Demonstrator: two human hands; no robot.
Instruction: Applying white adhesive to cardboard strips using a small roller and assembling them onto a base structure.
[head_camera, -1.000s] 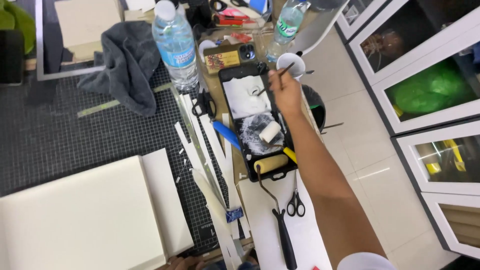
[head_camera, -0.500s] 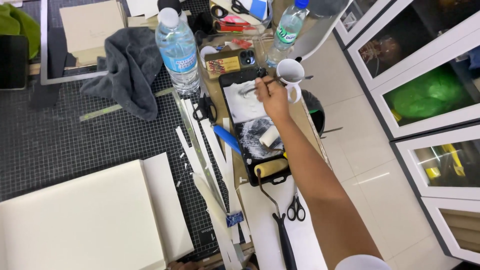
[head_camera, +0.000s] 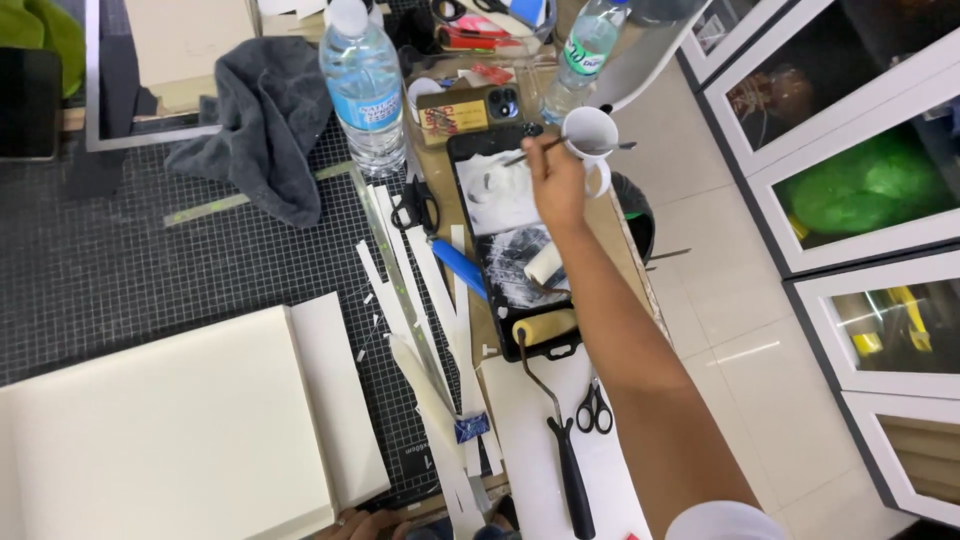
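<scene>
My right hand reaches out over a black paint tray and is shut on a thin brush. The brush lies across the rim of a white mug just beyond the tray. White paste is smeared in the tray, and a small roller lies in it. A bigger roller rests on the tray's near end, its black handle pointing towards me. Only the fingertips of my left hand show, at the front edge of a large white board.
A black gridded cutting mat carries white paper strips, a blue cutter and scissors. Small scissors lie near the roller handle. Two water bottles, a grey cloth and a phone stand behind.
My right hand has stayed by the mug with the brush, dipping slightly towards the tray and back. The view has shifted a little.
</scene>
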